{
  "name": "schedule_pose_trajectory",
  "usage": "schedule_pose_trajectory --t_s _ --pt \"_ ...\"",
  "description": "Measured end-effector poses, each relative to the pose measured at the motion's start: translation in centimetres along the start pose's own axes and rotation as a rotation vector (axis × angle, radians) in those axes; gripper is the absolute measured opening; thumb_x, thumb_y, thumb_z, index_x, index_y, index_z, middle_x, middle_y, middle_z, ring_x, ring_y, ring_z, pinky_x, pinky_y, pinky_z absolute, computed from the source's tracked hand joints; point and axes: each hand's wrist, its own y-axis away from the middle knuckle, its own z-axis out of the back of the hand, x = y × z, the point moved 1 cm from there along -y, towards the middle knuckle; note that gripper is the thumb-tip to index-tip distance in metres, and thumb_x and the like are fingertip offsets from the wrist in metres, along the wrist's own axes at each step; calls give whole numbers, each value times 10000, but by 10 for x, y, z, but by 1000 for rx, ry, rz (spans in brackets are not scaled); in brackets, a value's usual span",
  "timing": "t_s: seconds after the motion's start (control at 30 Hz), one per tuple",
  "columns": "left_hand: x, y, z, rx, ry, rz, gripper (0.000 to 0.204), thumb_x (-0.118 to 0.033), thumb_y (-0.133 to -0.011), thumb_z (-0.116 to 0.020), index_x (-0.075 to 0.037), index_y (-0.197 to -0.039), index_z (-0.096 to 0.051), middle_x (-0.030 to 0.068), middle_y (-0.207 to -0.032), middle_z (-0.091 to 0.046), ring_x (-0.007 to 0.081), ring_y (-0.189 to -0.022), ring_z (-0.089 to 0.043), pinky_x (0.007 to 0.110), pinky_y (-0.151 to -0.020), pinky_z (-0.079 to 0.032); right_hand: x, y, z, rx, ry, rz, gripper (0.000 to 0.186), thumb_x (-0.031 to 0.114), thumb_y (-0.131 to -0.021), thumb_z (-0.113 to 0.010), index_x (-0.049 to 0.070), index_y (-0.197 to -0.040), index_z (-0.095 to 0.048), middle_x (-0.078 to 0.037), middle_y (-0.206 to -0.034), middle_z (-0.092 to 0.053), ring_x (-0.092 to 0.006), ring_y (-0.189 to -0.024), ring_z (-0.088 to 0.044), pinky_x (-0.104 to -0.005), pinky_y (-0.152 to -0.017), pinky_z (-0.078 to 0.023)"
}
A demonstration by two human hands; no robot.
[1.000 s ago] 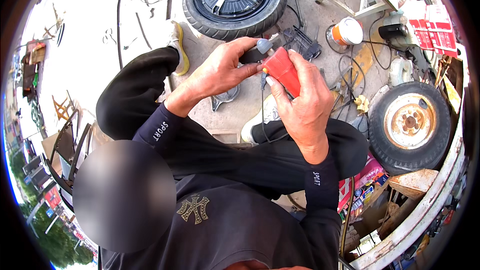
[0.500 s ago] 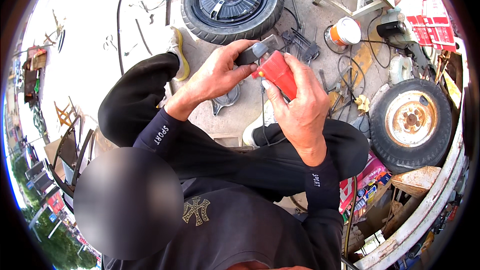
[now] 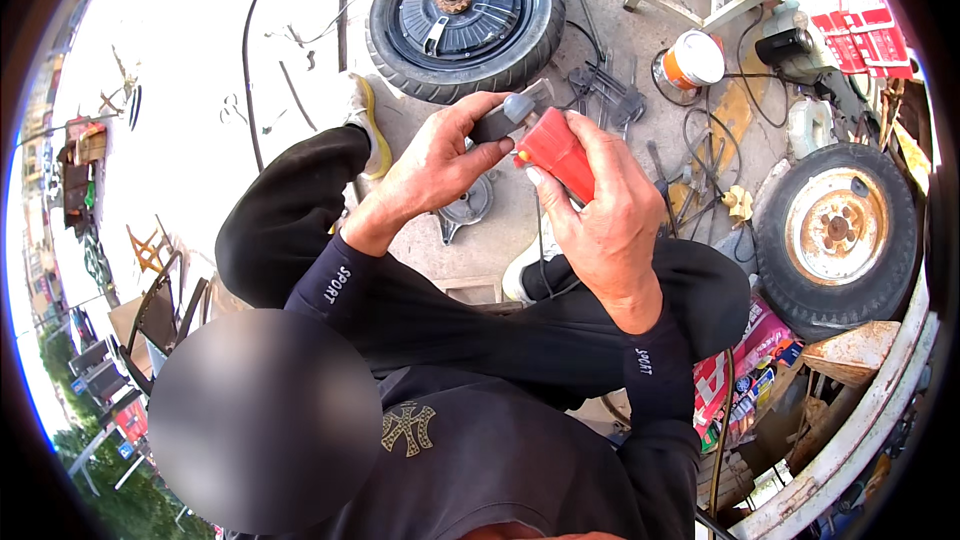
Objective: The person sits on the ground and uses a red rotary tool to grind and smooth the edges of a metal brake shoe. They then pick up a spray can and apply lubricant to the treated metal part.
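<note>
Hands are sitting almost where they were half a second ago, only nudged slightly lower in view, the red piece tilting a touch more. Left hand (image 3: 440, 165) is pinching a small grey plastic-looking block with a rounded knob (image 3: 512, 112) between thumb and fingers, closed around it. Touching it on the right, the glossy red boxy plastic part (image 3: 556, 153) is being gripped by the right hand (image 3: 600, 215), fingers wrapped over its far side, thumb on the near edge. Both pieces are being held in the air above the knees, over dusty concrete ground (image 3: 200, 90). Behind them is lying a black rubber tyre with a metal hub motor (image 3: 465, 15), just beyond the fingertips; little open room there. Further right, a tangle of dark wires (image 3: 700, 140), then a worn tyre on a rusty cream rim (image 3: 838, 230), well apart.
</note>
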Motion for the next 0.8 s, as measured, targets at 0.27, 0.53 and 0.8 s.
schedule_pose_trajectory --t_s 0.27,0.53,0.8 --pt "-4 3 2 2 -9 44 398 -59 -991 -684 12 -1369 -584 45 -1175 -678 104 -1112 -573 302 -999 -465 -1 -1 0 -41 -11 -85 558 189 -817 -861 61 -1302 -617 -145 -1042 -701 -362 -907 -714 -440 -759 -572" --pt "-1 1 0 -58 -36 -40 430 -51 -931 -684 0 -1349 -596 118 -1093 -692 183 -1022 -642 340 -913 -498 -3 -5 3 -73 -21 -87 553 181 -822 -856 48 -1300 -612 -151 -1047 -704 -360 -906 -716 -441 -753 -575" --pt "-2 1 0 -55 -8 3 414 -46 -943 -686 -1 -1344 -594 102 -1093 -686 158 -1014 -625 333 -901 -495 -4 -2 1 -43 8 -84 592 165 -779 -877 52 -1298 -615 -147 -1062 -706 -360 -922 -719 -432 -769 -580"
